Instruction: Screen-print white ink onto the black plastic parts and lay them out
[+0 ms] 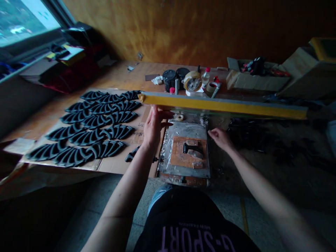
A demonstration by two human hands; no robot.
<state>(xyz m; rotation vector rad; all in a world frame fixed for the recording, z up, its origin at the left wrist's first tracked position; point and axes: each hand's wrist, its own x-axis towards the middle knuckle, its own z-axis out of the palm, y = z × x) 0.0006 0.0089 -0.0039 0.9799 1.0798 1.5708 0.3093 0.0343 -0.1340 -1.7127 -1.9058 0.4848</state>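
Observation:
My left hand (154, 124) is raised at the left of a metal plate (189, 130), its fingers apart and partly under a long yellow bar (223, 106). Nothing shows in its grasp. My right hand (219, 136) is at the plate's right edge, fingers curled together; whatever they hold, if anything, is too small to make out. On the plate lies a reddish-brown board (178, 154) bearing a small black part (189, 148) and worn blocks. A small tape roll (180, 117) sits behind the plate.
Rows of black curved parts (91, 138) cover cardboard at the left. Behind the bar stand black jars (169, 78), a large tape roll (193, 82) and a bottle (206, 76). An open carton (257, 82) is at the back right. Dark parts (249, 134) lie at the right.

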